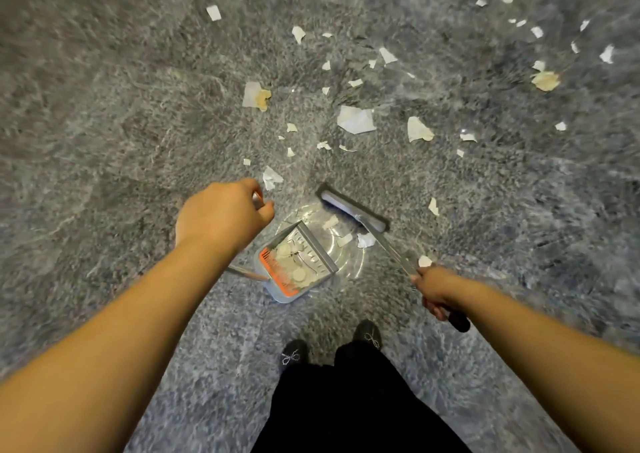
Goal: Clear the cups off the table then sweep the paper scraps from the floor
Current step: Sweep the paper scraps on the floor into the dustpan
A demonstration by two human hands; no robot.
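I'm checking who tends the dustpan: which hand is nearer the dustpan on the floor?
Left. The left hand is just up-left of the dustpan, gripping its upright handle. The right hand is further off to the right, holding the broom.

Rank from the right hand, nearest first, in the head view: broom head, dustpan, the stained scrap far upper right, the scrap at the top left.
From the right hand:
1. Broom head, just ahead and to its left on the floor.
2. Dustpan, left of the hand; nearly tied with the broom head.
3. Stained scrap, far ahead, to the right.
4. Top-left scrap, farthest, ahead and to the left.
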